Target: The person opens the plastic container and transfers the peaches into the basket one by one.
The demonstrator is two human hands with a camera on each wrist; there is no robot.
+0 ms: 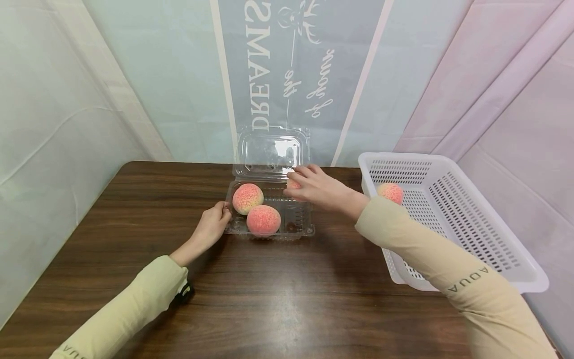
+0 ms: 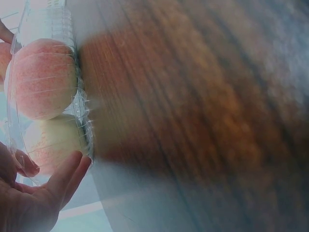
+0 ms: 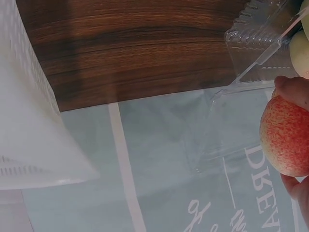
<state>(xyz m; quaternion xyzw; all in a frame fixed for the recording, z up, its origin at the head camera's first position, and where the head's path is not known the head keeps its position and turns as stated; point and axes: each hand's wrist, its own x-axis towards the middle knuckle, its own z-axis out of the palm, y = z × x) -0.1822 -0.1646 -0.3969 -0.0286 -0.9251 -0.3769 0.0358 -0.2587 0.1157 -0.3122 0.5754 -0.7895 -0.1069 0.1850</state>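
A clear plastic clamshell box (image 1: pixel 287 232) lies on the table with its lid (image 1: pixel 271 149) raised at the back. Two pink and yellow peaches sit in its left part, one peach (image 1: pixel 248 198) behind and one peach (image 1: pixel 263 221) in front. My left hand (image 1: pixel 210 225) pinches the box's left edge; the left wrist view shows its fingers against the clear wall. Over the box's back right part, my right hand (image 1: pixel 320 189) grips another peach (image 3: pixel 287 135) between thumb and fingers. From the head, the right hand mostly hides that peach.
At the right stands a white slotted plastic basket (image 1: pixel 493 229) with one peach (image 1: pixel 390 192) visible in it, beyond the right sleeve. A dark wooden table (image 1: pixel 269 299) carries everything. Behind its back edge hangs a printed cloth (image 1: pixel 296 75).
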